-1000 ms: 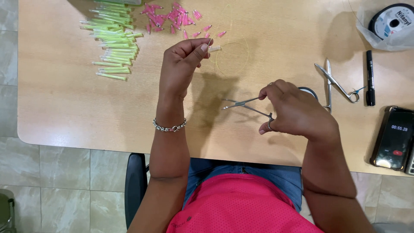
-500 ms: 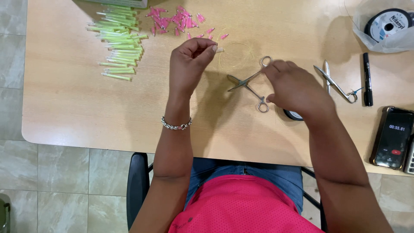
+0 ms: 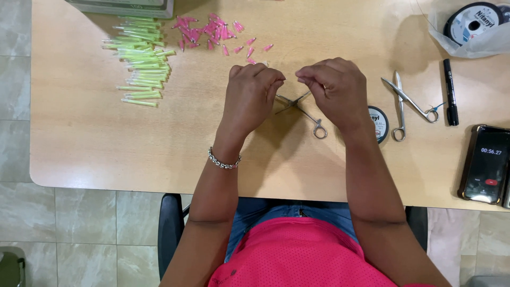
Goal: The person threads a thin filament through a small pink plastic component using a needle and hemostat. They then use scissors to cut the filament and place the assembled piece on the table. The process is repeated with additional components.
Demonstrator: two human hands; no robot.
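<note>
My left hand (image 3: pixel 251 94) and my right hand (image 3: pixel 333 84) hover close together over the wooden table (image 3: pixel 95 143). Each has its fingertips pinched, and the tips nearly meet. They appear to pinch a thin clear line that barely shows. Steel forceps (image 3: pixel 304 112) lie on the table just under and between the hands, jaws slightly apart. One ring handle is in view; the other runs under my right hand. A silver bracelet circles my left wrist.
A pile of light green tubes (image 3: pixel 141 64) and scattered pink bits (image 3: pixel 212 31) lie at the far left. To the right are a small spool (image 3: pixel 379 123), a second pair of forceps (image 3: pixel 410 102), a black marker (image 3: pixel 450 91), a phone (image 3: pixel 486 165) and a bagged spool (image 3: pixel 473 22).
My right hand has moved up and left, close to my left hand's fingertips. The forceps it held in the air now lie on the table beneath it.
</note>
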